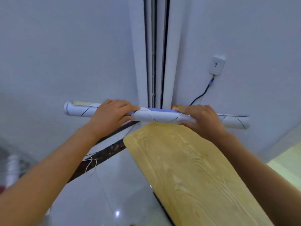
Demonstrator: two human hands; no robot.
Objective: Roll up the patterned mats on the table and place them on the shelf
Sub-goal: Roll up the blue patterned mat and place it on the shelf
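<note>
Wooden table (187, 168), rolled mat (156, 115), white wall (65, 46).

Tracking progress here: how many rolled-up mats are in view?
1: the rolled mat, held level at the far end of the wooden board, gripped by the left hand and the right hand. Others may be hidden.

Two hands, left hand (110, 115) and right hand (202, 121), one rolled mat (156, 115), one wood-grain surface (187, 160), one socket (216, 66).

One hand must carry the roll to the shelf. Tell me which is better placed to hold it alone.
Left, narrowly. Both grip the rolled mat about equally far from its middle, but the left hand reaches beside the wooden table, the right hand over it.
</note>
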